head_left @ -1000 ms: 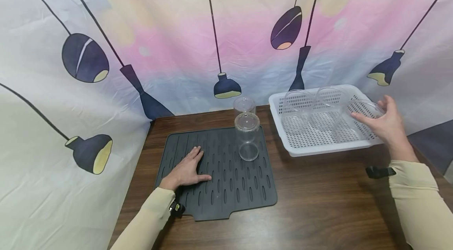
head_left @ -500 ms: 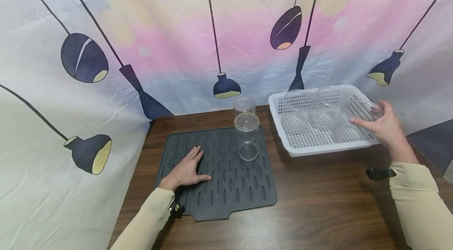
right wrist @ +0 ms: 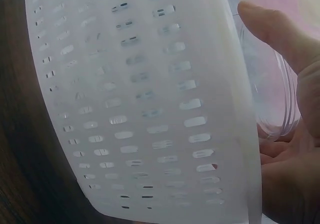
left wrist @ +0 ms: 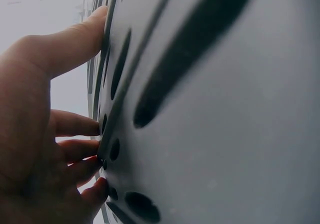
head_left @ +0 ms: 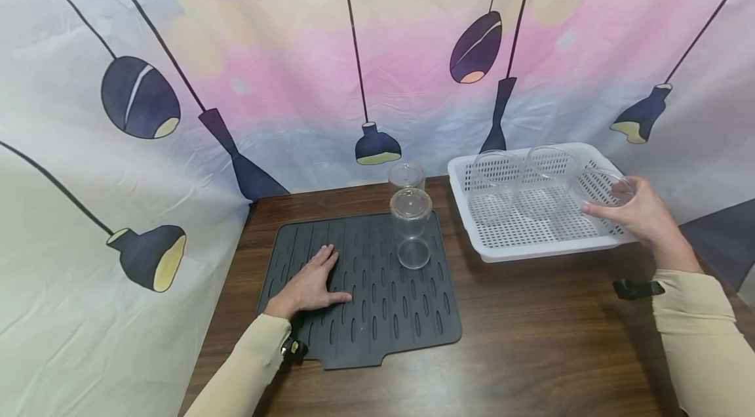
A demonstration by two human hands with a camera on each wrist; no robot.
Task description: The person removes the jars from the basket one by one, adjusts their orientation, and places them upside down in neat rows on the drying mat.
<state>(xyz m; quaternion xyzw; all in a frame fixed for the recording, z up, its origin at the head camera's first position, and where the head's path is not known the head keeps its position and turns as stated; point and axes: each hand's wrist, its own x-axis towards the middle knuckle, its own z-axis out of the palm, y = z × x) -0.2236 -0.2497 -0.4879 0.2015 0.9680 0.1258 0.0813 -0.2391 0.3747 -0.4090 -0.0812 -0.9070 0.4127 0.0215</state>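
Nearest is the bare front of the brown wooden table (head_left: pixel 519 358), then the dark grey mat (head_left: pixel 354 338), its tab toward the person. On it rests the left hand (head_left: pixel 307 286), thumb out to the side and the other fingers reaching forward; in the left wrist view the fingertips touch the slotted surface with small gaps between them. This hand lies as it did a second ago. Beyond it, near the mat's right edge, stands a clear glass (head_left: pixel 413 227), unmoved. To its right, at the near right corner of the white perforated basket (head_left: pixel 537 250), the right hand (head_left: pixel 649 217) has moved lower and inward: a second ago its fingers stood wider apart, whereas now thumb and fingers grip the rightmost glass (head_left: pixel 598 189), which has shifted slightly left. Whether that glass touches the basket floor I cannot tell. Two other glasses (head_left: pixel 497 184) stay in the basket; a rear glass (head_left: pixel 407 174) stands partly hidden behind the one on the mat. Farthest hangs the lamp-printed cloth (head_left: pixel 283 43), pastel and unchanged.
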